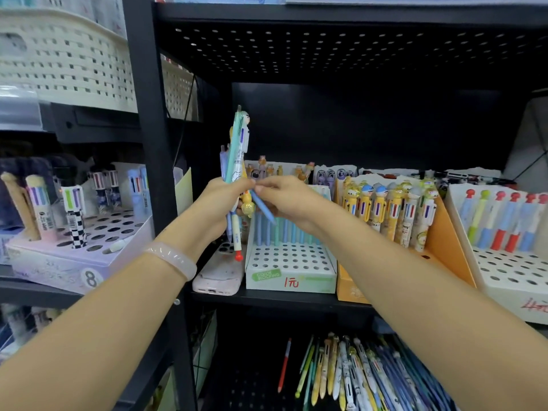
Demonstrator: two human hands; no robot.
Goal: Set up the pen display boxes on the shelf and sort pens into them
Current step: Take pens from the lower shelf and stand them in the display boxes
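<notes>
The left hand (219, 203) was clenched around a mixed bundle of pens (237, 161), held upright before the black shelf (278, 301). The right hand (284, 200) pinched one blue pen (264, 209) (slanted, its upper end at the bundle) above the white-and-green display box (290, 268), whose back rows held blue pens.
</notes>
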